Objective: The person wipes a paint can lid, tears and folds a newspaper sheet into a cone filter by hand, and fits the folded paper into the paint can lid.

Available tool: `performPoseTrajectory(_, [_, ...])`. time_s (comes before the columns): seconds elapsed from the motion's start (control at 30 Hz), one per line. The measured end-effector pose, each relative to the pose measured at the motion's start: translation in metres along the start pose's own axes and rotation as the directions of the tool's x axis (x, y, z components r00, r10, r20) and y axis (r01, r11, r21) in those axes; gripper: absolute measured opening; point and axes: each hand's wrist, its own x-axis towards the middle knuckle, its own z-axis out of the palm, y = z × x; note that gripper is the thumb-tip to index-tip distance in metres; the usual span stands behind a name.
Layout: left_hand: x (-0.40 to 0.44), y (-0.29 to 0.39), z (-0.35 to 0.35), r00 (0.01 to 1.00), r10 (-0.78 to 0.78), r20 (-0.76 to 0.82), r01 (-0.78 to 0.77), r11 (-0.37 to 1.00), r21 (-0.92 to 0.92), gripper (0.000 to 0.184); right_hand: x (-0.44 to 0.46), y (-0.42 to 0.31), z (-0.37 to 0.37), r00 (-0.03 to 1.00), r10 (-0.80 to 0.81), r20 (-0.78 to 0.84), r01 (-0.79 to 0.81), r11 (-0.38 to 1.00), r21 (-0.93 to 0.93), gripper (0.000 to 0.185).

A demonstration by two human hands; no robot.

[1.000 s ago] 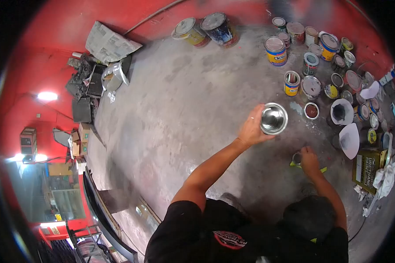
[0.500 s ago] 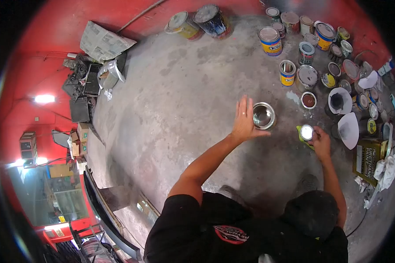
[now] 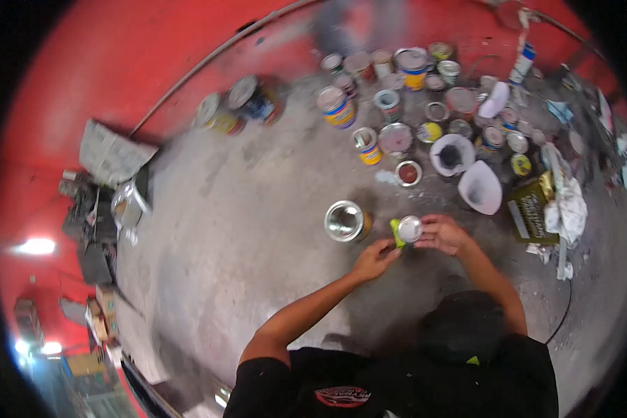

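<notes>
An open metal can (image 3: 345, 221) with a shiny inside stands on the concrete floor, apart from both hands. Just right of it, my left hand (image 3: 376, 260) pinches the edge of a yellow-green cloth (image 3: 398, 233). My right hand (image 3: 444, 235) has its fingers at the right side of a small round silvery tin (image 3: 410, 228), which sits against the cloth. Whether the tin is a lid or a full container is too small to tell. An open can of reddish-brown stuff (image 3: 408, 173) stands beyond the tin.
Many paint cans (image 3: 336, 108) crowd the floor at the upper right, with two white paper cones (image 3: 481, 188) among them. A urethane paint tin (image 3: 531, 214) and crumpled white rags (image 3: 568, 209) lie farther right. Two large buckets (image 3: 253, 101) stand by the red wall.
The view has swung right. My left hand has left the large can and moved to the yellow-green cloth. My right hand remains at the small tin, which has been raised from its earlier spot.
</notes>
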Motion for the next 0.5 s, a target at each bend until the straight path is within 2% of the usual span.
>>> performPoseTrajectory(0.03, [-0.001, 0.003, -0.002, 0.999, 0.021, 0.035, -0.021, 1.0, 0.004, 0.033, -0.003, 0.004, -0.003, 1.0, 0.011, 0.013, -0.011, 1.0, 0.008, 0.025])
performPoseTrajectory(0.1, [0.005, 0.018, -0.012, 0.982, -0.088, 0.169, 0.08, 0.995, 0.056, 0.028, 0.002, 0.005, -0.013, 1.0, -0.018, -0.008, 0.018, 1.0, 0.006, 0.023])
performPoseTrajectory(0.17, [0.005, 0.014, -0.013, 0.98, -0.092, 0.174, 0.071, 0.99, 0.122, 0.025, 0.0, 0.011, -0.017, 0.998, 0.032, 0.049, -0.033, 0.999, 0.031, 0.025])
performPoseTrajectory(0.23, [0.012, 0.001, -0.02, 0.988, -0.065, 0.143, 0.024, 0.961, 0.274, 0.022, 0.01, 0.013, -0.027, 1.0, -0.006, 0.015, 0.006, 1.0, -0.002, 0.021])
performPoseTrajectory(0.3, [0.008, -0.006, -0.03, 0.985, 0.002, 0.174, -0.08, 0.895, 0.439, 0.021, 0.018, 0.029, -0.043, 0.997, -0.02, -0.079, 0.009, 0.991, -0.133, 0.019])
performPoseTrajectory(0.33, [0.016, -0.002, -0.038, 0.975, 0.034, 0.219, -0.144, 0.848, 0.51, 0.02, 0.023, 0.025, -0.05, 0.993, 0.0, -0.117, -0.016, 0.991, -0.131, 0.02])
performPoseTrajectory(0.4, [0.008, 0.002, -0.044, 0.97, -0.066, 0.235, -0.102, 0.765, 0.636, 0.023, 0.018, 0.033, -0.065, 0.981, -0.001, -0.193, -0.021, 0.994, -0.111, 0.021])
performPoseTrajectory(0.43, [0.013, 0.001, -0.039, 0.965, -0.039, 0.259, -0.139, 0.762, 0.632, 0.023, 0.021, 0.029, -0.074, 0.984, 0.038, -0.172, -0.077, 0.971, -0.227, 0.025])
performPoseTrajectory(0.47, [0.007, -0.003, -0.037, 0.968, -0.065, 0.243, -0.108, 0.763, 0.637, 0.023, 0.023, 0.039, -0.079, 0.984, 0.096, -0.147, -0.141, 0.932, -0.333, 0.031])
performPoseTrajectory(0.5, [0.004, -0.005, -0.038, 0.971, -0.096, 0.218, -0.07, 0.762, 0.644, 0.024, 0.03, 0.052, -0.084, 0.985, 0.086, -0.151, -0.132, 0.936, -0.327, 0.031])
